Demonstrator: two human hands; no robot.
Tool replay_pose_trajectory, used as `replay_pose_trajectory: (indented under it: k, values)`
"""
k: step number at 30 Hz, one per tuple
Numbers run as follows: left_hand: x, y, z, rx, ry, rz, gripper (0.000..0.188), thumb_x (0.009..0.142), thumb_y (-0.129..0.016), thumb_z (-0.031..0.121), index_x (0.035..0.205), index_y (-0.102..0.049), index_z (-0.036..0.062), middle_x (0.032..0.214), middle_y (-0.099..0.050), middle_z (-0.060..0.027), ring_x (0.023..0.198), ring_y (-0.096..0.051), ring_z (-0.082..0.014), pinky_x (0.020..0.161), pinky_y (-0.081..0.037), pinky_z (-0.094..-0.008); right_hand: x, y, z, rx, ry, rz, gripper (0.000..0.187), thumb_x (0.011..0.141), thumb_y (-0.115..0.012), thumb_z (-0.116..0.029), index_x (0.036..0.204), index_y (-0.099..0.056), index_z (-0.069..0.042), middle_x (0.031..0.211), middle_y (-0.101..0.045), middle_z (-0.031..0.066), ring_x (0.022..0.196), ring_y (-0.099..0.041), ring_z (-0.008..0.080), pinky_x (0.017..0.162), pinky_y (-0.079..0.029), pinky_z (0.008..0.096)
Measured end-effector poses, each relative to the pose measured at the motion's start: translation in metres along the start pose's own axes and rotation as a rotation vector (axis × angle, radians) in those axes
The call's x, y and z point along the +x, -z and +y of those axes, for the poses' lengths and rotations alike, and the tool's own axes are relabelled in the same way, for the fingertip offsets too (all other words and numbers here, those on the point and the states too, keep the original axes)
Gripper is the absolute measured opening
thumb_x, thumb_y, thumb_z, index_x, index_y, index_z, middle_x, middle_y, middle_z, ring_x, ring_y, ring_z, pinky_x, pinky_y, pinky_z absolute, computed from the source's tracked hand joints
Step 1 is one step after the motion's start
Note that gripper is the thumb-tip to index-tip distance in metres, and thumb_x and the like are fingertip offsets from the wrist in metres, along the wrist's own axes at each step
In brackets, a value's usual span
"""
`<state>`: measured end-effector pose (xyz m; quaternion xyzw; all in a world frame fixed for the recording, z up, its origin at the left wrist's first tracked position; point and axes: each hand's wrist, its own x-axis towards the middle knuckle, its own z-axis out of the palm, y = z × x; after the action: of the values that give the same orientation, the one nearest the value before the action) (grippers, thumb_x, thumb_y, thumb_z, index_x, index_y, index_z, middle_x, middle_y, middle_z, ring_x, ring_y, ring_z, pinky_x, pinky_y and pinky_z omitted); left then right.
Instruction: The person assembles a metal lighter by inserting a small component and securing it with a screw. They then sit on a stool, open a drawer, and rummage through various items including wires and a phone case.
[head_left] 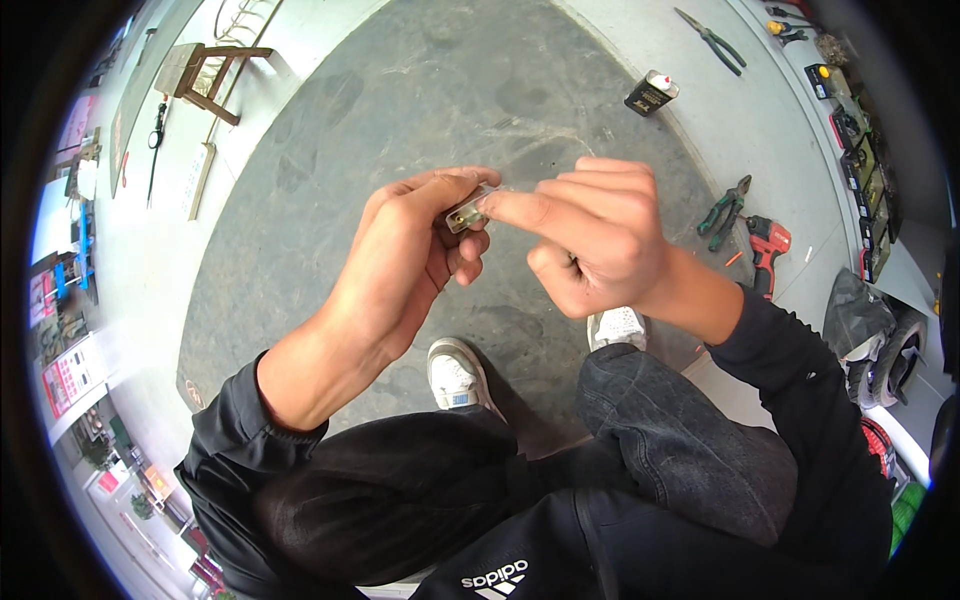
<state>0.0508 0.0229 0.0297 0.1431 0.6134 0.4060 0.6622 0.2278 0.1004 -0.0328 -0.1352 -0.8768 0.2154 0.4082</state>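
Held over the dark mat (330,190), a small clear rectangular piece (462,217), which looks like a plastic case, sits in my left hand (400,230). The thumb lies along its upper side and the fingers curl beneath it. Something brass-coloured shows through its near end; I cannot make out what. From the right, my right hand (608,235) reaches across with its index finger stretched out, the tip touching the clear piece. Its other fingers are bent, with a gap between index finger and thumb. Nothing shows gripped in that hand.
A black can (651,92) with a red-and-white top stands at the far right. Green-handled pliers (724,213) and a red power tool (767,255) lie right; other pliers (711,42) lie beyond. A wooden stool (205,80) stands far left. My shoes (461,377) rest on the mat.
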Motion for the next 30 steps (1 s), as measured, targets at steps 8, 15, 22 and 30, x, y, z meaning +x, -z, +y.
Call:
replay_pose_trajectory:
  k: [8,15,22,30]
  values:
    - [0.012,0.014,-0.01,0.022,-0.018,-0.03,0.03,0.103,-0.051,0.022,0.119,-0.066,0.0,0.082,-0.058,0.002,0.066,-0.052,-0.0084,0.057,-0.042,-0.0245,0.008,0.006,0.001,0.08,-0.075,0.001,0.03,0.07,-0.065,-0.002,0.099,-0.074,-0.005,0.058,-0.057,0.0022,0.045,-0.053,0.0185,0.048,-0.042,0.031]
    - [0.011,0.007,-0.013,-0.029,0.061,-0.046,0.025,0.102,-0.05,0.023,0.107,-0.065,0.0028,0.076,-0.057,0.0012,0.062,-0.052,-0.0099,0.056,-0.042,-0.0265,0.02,0.007,0.003,0.726,-0.604,0.063,0.014,0.094,-0.067,-0.009,0.106,-0.07,-0.003,0.062,-0.058,0.0021,0.055,-0.056,0.0125,0.055,-0.045,0.0278]
    - [0.009,0.011,-0.015,-0.095,0.056,-0.098,0.03,0.102,-0.048,0.015,0.115,-0.065,-0.0069,0.086,-0.062,-0.0064,0.064,-0.057,-0.0138,0.056,-0.048,-0.0286,0.008,-0.009,0.006,0.607,-0.281,0.072,0.021,0.078,-0.09,-0.017,0.088,-0.075,-0.007,0.079,-0.071,0.0031,0.072,-0.068,0.0145,0.065,-0.053,0.0264]
    - [0.006,0.006,-0.01,-0.07,0.054,-0.073,0.026,0.103,-0.047,0.02,0.107,-0.063,0.0001,0.078,-0.061,-0.003,0.06,-0.056,-0.0117,0.056,-0.047,-0.0267,0.012,-0.008,0.013,0.26,0.034,0.093,0.025,0.069,-0.092,-0.021,0.085,-0.076,-0.013,0.08,-0.068,-0.0019,0.069,-0.062,0.0146,0.057,-0.047,0.0281]
